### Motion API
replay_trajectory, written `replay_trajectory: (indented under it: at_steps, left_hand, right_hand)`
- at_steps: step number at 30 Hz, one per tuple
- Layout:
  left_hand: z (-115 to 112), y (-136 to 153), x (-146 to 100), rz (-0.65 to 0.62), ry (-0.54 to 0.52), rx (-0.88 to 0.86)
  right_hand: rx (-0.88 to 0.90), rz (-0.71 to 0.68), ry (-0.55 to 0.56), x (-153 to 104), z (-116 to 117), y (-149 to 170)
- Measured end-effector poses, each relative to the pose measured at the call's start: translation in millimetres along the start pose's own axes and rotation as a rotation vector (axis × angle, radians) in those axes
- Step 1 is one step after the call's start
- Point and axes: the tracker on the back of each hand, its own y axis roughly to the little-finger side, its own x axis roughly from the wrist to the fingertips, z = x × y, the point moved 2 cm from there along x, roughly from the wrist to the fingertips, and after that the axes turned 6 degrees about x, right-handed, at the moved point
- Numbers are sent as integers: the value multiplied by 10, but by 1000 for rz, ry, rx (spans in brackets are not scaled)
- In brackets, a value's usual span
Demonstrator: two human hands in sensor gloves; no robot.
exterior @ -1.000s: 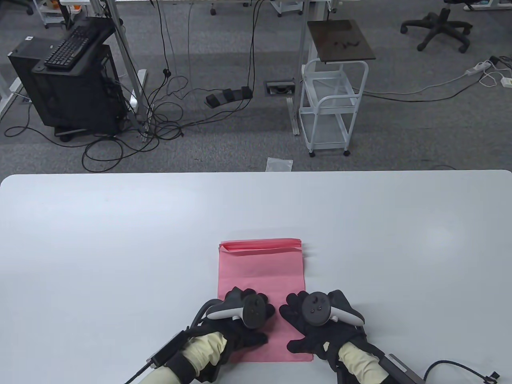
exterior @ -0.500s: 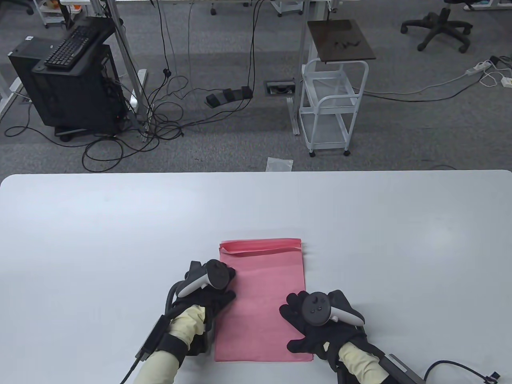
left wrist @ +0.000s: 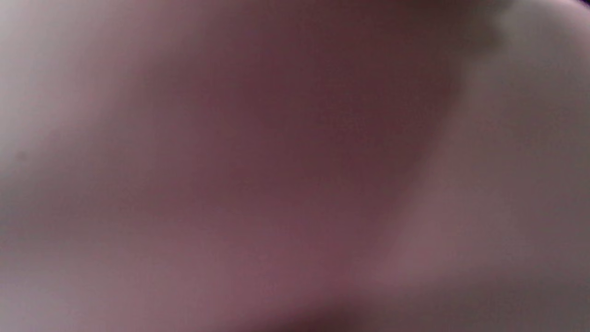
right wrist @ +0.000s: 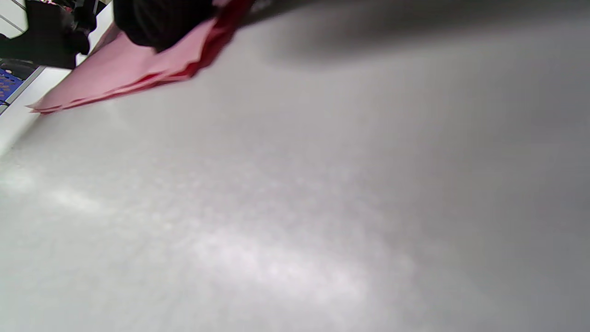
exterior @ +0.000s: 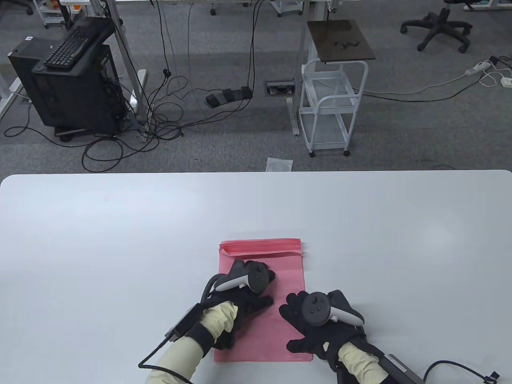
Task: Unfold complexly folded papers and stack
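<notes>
Left hand [exterior: 244,294] flat on the pink paper [exterior: 280,272], fingers spread, gripping nothing; right hand [exterior: 316,324] likewise splayed on the paper's near right corner, paper lying on the table [exterior: 120,240] near its front edge. Risk, by judgement: sliding or creasing the sheet if either palm drags. Left wrist view all pink blur; folds under the hands hidden.

one pink paper [exterior: 280,276], two hands, one table [exterior: 120,240]
</notes>
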Motion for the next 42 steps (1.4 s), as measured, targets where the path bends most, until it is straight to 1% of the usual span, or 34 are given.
replay_trajectory:
  at_steps: [3,6,8,10,14,16,19,20,22,23,24,25,26,28,31,33,35,37,39,41,42]
  left_hand:
    - [123,253,105,112,-10,-84]
    - [190,547,144,203,-26,-149]
    - [209,690,158,236,-35,-197]
    - [212,762,167,263,-39,-224]
    - [223,746,174,265,-40,-236]
    - [223,766,173,249,-35,-291]
    - [231,741,100,217,-61,-369]
    - [249,703,37,179,-102,-368]
    - [341,617,-157,131,-235,-311]
    - [380,575,-258,111,-279,-283]
    - [408,522,-378,84,-314,-261]
    - [416,486,-454,73,-327,-253]
    - [412,421,-585,59,-327,-242]
    - [370,288,-844,41,-309,-201]
    - [294,127,-1141,28,-363,-166]
    - [197,28,-1321,31,-390,-155]
    - [52,-61,-1463,26,-406,-190]
    - [-90,-135,-1538,9,-401,-229]
    - [-224,-186,-1578,0,-391,-241]
    - [-331,-201,-1584,29,-423,-251]
    - [-349,-210,-1575,31,-395,-244]
  right_hand:
    - [-1,1,0,0,2,0]
    - [-2,4,0,0,3,1]
    - [-1,7,-1,0,5,1]
    - [-3,9,0,-2,7,0]
    - [-1,8,-1,-1,7,1]
    - [1,6,-3,0,7,-1]
    - [0,1,7,-1,3,-11]
    - [-4,-1,19,-6,-6,-21]
    - [-2,-18,53,-18,-34,-45]
    - [10,-23,67,-31,-59,-58]
    - [35,-34,111,-56,-99,-78]
    - [51,-43,151,-76,-136,-97]
    - [79,-55,205,-115,-204,-138]
    - [110,-61,266,-212,-333,-244]
    - [86,-55,380,-384,-482,-400]
    - [78,-43,447,-518,-547,-501]
    - [84,-39,502,-649,-535,-593]
    - [71,-39,525,-715,-464,-649]
    - [58,-42,508,-705,-338,-688]
    - [34,-36,496,-643,-181,-690]
    - [23,-40,508,-589,-113,-692]
